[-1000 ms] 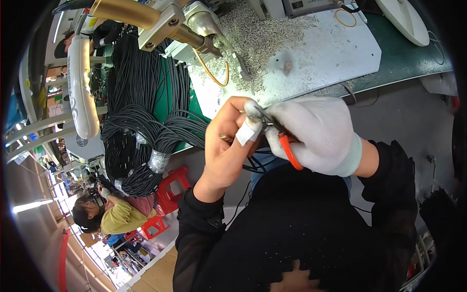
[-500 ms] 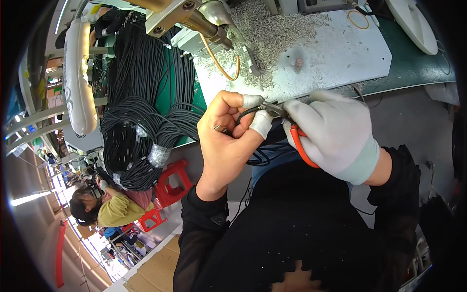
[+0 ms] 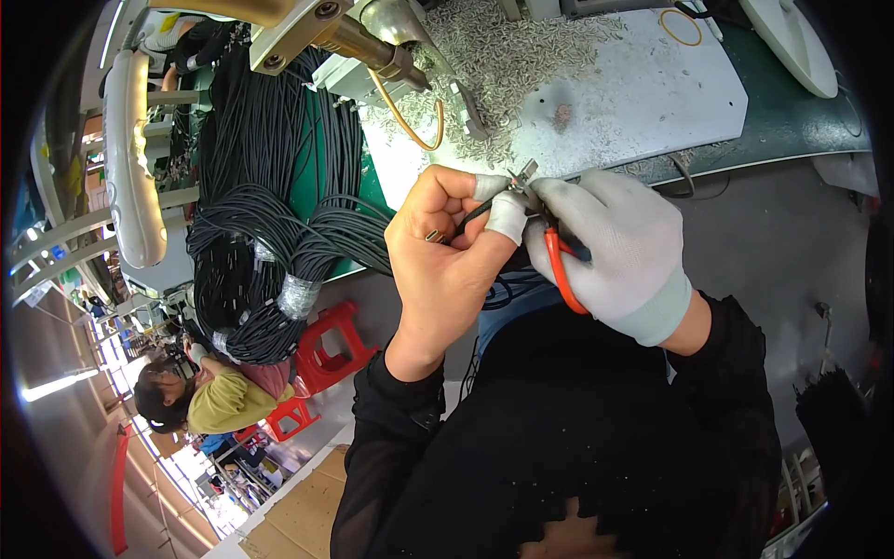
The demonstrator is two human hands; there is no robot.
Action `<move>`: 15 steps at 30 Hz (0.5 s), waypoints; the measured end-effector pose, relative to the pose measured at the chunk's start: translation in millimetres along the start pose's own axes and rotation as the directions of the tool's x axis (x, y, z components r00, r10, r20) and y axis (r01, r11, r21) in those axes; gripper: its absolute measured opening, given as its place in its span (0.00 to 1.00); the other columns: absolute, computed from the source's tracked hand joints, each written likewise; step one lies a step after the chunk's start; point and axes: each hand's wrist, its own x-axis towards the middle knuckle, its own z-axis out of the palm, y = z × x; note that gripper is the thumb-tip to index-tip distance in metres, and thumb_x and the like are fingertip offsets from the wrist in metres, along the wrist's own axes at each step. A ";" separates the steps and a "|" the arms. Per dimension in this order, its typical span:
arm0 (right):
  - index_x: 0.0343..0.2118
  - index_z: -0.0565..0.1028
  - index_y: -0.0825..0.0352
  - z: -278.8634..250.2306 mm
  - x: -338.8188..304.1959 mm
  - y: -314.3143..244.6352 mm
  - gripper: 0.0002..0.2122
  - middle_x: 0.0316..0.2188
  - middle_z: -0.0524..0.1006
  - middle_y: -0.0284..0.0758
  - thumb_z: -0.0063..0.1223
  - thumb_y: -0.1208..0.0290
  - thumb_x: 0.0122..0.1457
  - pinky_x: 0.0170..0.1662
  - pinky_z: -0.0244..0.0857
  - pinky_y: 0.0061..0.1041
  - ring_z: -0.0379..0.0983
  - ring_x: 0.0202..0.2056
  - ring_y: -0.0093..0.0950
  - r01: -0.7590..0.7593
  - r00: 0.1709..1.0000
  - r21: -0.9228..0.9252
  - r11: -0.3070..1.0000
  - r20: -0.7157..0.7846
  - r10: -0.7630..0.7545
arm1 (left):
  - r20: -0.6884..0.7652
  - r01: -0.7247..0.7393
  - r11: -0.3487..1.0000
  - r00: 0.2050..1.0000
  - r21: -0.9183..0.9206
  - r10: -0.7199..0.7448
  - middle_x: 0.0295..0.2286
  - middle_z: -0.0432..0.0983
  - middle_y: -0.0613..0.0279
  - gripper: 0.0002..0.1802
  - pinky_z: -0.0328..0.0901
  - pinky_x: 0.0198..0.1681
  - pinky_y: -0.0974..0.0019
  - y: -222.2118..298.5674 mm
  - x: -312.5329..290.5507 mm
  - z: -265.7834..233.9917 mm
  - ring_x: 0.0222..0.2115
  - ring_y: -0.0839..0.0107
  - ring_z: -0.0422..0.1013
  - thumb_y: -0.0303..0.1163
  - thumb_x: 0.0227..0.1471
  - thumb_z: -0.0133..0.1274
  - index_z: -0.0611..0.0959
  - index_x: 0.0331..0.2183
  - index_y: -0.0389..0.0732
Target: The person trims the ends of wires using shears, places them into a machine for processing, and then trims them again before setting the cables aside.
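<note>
My left hand (image 3: 438, 265), with white covers on thumb and index fingertips, pinches a thin black cable (image 3: 474, 216) near its end. A small metal plug (image 3: 434, 237) shows against its curled fingers. In a white glove, my right hand (image 3: 619, 247) is closed around pliers with orange-red handles (image 3: 562, 271). The metal jaws (image 3: 526, 174) point up and stand right at the cable end beside my left fingertips. Whether they touch the cable cannot be made out. Part of the handles is hidden by the glove.
Ahead, a white board (image 3: 643, 84) is strewn with small metal scraps (image 3: 521, 56) beneath a machine head (image 3: 372, 47). Bundles of black cable (image 3: 270, 140) hang over the green bench on the left. Red stools (image 3: 331, 349) and a seated person (image 3: 219, 396) are farther left.
My right hand has moved left, and the pliers have swung so that their jaws point up rather than across toward my left fingertips. My left hand keeps its pinch on the cable.
</note>
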 end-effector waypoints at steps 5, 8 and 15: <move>0.27 0.73 0.67 -2.4 -7.9 -0.6 0.06 0.14 0.69 0.36 0.56 0.72 0.48 0.19 0.59 0.25 0.67 0.14 0.31 -0.220 0.963 0.230 0.948 0.207 0.173 | 0.061 0.044 0.999 0.997 0.017 -0.045 0.24 0.72 0.70 0.09 0.56 0.25 0.86 -12.8 5.4 -13.6 0.23 0.90 0.63 0.17 0.45 0.55 0.73 0.30 0.35; 0.23 0.71 0.66 -10.9 -2.5 4.8 0.07 0.13 0.70 0.35 0.53 0.70 0.51 0.18 0.59 0.27 0.68 0.14 0.33 -0.373 0.901 0.296 0.879 0.341 0.267 | -0.010 0.050 0.996 0.999 0.067 -0.049 0.23 0.71 0.71 0.07 0.55 0.22 0.85 -25.8 12.7 -36.7 0.21 0.90 0.61 0.19 0.47 0.55 0.75 0.30 0.36; 0.20 0.70 0.68 -2.5 70.1 40.7 0.10 0.12 0.71 0.33 0.47 0.68 0.55 0.17 0.62 0.19 0.72 0.15 0.23 -0.621 0.724 0.323 0.714 0.584 0.366 | 0.334 0.381 0.876 0.901 -0.297 -0.278 0.21 0.70 0.71 0.06 0.51 0.17 0.82 -31.9 81.2 -76.5 0.16 0.88 0.56 0.25 0.49 0.54 0.76 0.31 0.36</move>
